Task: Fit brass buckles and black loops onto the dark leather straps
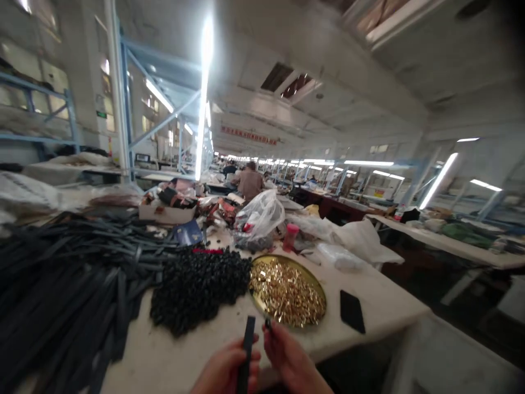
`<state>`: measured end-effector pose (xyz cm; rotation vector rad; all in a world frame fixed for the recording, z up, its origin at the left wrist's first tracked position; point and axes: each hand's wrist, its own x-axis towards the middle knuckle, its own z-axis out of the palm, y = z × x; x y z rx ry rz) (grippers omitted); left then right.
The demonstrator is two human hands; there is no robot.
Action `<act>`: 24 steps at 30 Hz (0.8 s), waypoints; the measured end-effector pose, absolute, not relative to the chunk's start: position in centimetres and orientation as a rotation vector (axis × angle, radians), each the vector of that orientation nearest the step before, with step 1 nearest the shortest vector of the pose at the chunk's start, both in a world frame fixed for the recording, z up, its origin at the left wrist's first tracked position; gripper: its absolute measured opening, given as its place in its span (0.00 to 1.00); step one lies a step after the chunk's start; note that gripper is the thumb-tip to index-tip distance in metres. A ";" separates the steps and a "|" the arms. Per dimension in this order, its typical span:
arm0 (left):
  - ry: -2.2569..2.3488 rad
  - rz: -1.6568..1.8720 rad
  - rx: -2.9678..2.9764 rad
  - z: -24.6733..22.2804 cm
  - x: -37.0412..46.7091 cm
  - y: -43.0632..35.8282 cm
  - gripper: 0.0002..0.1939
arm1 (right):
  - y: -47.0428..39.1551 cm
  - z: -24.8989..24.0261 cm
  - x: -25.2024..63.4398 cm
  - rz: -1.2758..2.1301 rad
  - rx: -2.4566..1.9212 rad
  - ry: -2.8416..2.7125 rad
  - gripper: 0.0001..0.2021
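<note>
My left hand (229,365) is closed around a flat dark strap (247,350), held nearly upright with its top end sticking out above the fingers. Just to the right, my right hand (287,353) pinches a small black piece (268,324) between its fingertips; its exact kind is too small to tell. The two hands are close together but apart, over the near table edge. Beyond them stands a round gold tray (322,290) full of small shiny gold metal pieces (287,293). Left of the tray lies a heap of small black pieces (197,287).
Many long dark straps (53,295) cover the table's left side. A black phone-like slab (351,311) lies at the right. Behind are a pink-lidded jar (290,237), a clear plastic bag (260,219) and an open box (166,212). A person (250,181) sits farther back.
</note>
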<state>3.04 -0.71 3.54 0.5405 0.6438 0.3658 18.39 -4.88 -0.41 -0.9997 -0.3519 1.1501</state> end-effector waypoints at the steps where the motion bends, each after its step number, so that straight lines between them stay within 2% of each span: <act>1: 0.623 0.399 0.513 3.4 2.9 -1.7 0.13 | -5.7 -0.6 18.3 1.236 -0.942 -0.274 0.06; 4: 0.495 0.394 0.485 3.7 2.3 -4.2 0.17 | -7.2 -0.9 18.2 1.389 -0.849 -0.154 0.07; 9: 0.547 0.384 0.500 4.5 2.6 -6.2 0.15 | -8.3 -1.7 18.4 1.528 -0.683 -0.132 0.12; 24: 0.649 0.130 0.256 0.3 7.0 -1.6 0.15 | -7.7 -4.2 21.6 1.355 -0.978 -0.153 0.12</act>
